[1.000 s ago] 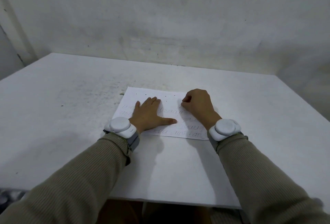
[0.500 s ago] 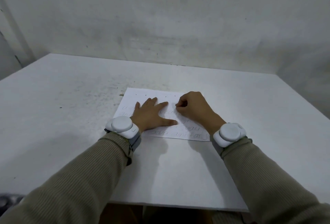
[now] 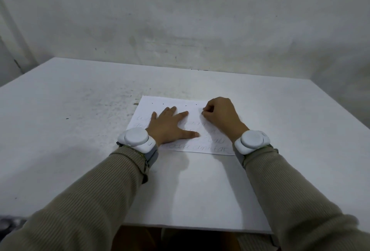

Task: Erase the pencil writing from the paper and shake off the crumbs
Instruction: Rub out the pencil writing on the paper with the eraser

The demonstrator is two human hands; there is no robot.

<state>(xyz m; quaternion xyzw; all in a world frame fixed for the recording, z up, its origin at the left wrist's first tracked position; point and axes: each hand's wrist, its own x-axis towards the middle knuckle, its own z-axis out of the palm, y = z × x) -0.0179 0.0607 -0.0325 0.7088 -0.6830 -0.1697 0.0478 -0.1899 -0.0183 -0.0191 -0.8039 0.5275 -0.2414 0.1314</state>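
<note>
A white sheet of paper (image 3: 168, 104) lies flat on the white table (image 3: 80, 122), with faint pencil lines across its near half. My left hand (image 3: 169, 126) presses flat on the sheet's left part, fingers spread. My right hand (image 3: 221, 114) is curled at the sheet's far right, its fingertips pinching a small eraser (image 3: 202, 113) against the paper; only a dark tip of it shows. A few dark crumbs (image 3: 163, 104) dot the sheet's far edge.
Grey specks and smudges (image 3: 112, 102) cover the table left of the sheet. A bare wall (image 3: 180, 30) rises right behind the table's far edge. The near table edge (image 3: 190, 227) runs just above my lap.
My right hand slid left over the writing, then back to the right and slightly farther away. My left hand stayed pressed on the sheet.
</note>
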